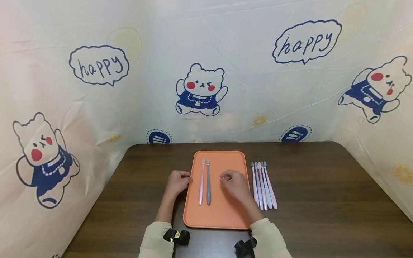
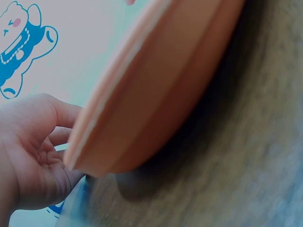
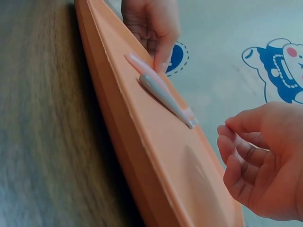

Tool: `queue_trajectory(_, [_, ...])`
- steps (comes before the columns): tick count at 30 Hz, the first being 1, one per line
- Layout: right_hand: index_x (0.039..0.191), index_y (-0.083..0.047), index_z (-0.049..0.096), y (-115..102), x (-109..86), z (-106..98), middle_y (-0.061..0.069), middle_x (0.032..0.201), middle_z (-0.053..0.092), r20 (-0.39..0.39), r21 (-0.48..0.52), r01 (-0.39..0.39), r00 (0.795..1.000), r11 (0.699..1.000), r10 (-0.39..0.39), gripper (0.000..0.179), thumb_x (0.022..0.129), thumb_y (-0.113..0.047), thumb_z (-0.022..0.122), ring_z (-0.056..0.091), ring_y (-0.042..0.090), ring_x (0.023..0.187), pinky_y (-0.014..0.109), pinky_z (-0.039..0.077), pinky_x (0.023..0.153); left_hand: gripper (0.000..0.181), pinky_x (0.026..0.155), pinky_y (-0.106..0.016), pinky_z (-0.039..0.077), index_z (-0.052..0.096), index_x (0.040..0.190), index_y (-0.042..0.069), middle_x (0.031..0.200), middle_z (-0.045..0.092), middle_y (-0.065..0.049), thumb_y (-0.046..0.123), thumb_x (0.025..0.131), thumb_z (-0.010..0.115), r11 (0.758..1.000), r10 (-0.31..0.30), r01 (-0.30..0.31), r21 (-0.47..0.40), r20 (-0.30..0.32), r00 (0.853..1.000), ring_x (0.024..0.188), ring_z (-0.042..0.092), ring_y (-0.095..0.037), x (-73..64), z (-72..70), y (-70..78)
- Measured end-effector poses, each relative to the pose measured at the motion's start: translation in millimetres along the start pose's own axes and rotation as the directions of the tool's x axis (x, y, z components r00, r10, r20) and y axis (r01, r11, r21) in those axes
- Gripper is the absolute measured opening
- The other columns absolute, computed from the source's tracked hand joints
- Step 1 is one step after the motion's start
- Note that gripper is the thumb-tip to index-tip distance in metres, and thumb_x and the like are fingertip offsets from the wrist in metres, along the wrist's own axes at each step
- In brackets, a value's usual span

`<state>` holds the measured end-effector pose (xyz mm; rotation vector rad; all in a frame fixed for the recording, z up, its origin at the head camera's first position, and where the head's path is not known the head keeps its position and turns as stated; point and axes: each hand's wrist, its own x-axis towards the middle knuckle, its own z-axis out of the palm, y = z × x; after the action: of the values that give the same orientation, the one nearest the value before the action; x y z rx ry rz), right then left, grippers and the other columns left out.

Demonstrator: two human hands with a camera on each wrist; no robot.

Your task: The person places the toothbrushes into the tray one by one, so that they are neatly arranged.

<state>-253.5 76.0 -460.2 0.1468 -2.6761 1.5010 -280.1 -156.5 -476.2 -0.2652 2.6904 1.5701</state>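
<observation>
My left grip is at the left rim of the orange tray, beyond the middle of that side. Its fingers are curled and it is clamped on the rim. My right grip is over the right half of the tray; its fingers are loosely bent, the tips somewhat apart, with nothing between them. The right wrist view shows it clear of the tray surface.

The tray lies flat on the dark wood-grain desk, its long sides running away from me. Two toothbrushes lie inside it, left of the middle: a pink toothbrush nearer the left rim, and a grey toothbrush just beside it on the right. They lie near parallel, heads toward the far rim and handles toward me.

Five toothbrushes in pinks and blues lie in a row on the desk, just right of the tray. Their heads also point away from me, and the row leans slightly, handle ends further right.

I wear pale sleeves, the left sleeve and right sleeve each with a small black device at the wrist. Behind the desk hangs a pale sheet printed with cartoon bears and the word "happy" in speech bubbles.
</observation>
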Motion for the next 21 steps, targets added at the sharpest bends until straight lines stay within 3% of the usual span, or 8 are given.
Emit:
queue_trajectory(11, [0.101,0.001,0.075,2.3,-6.1,-13.7,0.009,0.079,0.072,0.016,0.052,0.046,0.999,0.998,-0.047,0.014,0.091,-0.002,0.067,0.058,0.010,0.061,0.023,0.048,0.055,0.028,0.067,-0.030,0.061,0.076,0.109,-0.005,0.101,0.076,-0.022,0.003,0.084,0.066,1.000,-0.003,0.003,-0.003,0.001,1.000,0.075,0.073,-0.017,-2.8,-0.8,1.9])
queue_trajectory(21, [0.100,-0.002,0.076,12.5,-9.8,-28.2,0.008,0.083,0.073,0.007,-0.003,0.080,0.997,0.997,-0.080,0.013,0.090,-0.002,0.069,0.058,0.012,0.071,0.023,0.048,0.063,0.027,0.067,-0.030,0.060,0.076,0.108,-0.005,0.102,0.076,-0.021,0.003,0.084,0.065,1.000,-0.004,0.004,-0.003,0.005,1.000,0.075,0.070,-0.014,-3.8,-0.8,1.6])
